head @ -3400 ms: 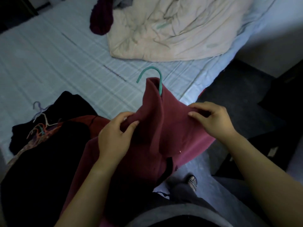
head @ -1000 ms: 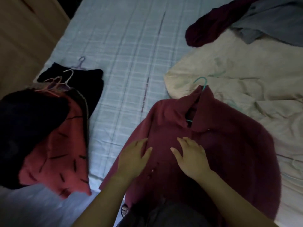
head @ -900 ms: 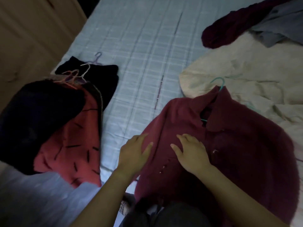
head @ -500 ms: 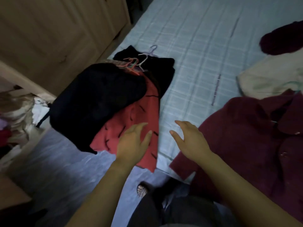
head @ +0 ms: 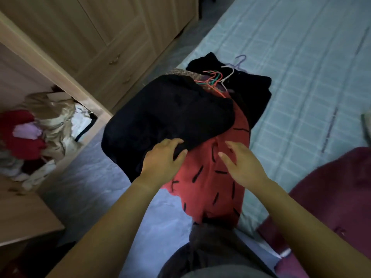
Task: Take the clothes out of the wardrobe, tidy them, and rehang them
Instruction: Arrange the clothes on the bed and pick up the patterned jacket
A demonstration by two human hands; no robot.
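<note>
Lays loose, unclenched fingers (head: pixel 170 141) of the left hand (head: pixel 161 159) on the black garment (head: pixel 164 113), at its edge over the red top (head: pixel 208 189); spreads straight fingers (head: pixel 230 145) of the right hand (head: pixel 243 165) across the red top's middle, gripping nothing; finds hangers (head: pixel 214 79) bunched beyond the red top, a maroon coat (head: pixel 337 197) right of it, the wardrobe (head: pixel 100 33) left of it, the bed (head: pixel 301 67) beneath.

Checked bed (head: pixel 301 77) under clothes pile (head: pixel 170 117), maroon coat (head: pixel 331 197).
</note>
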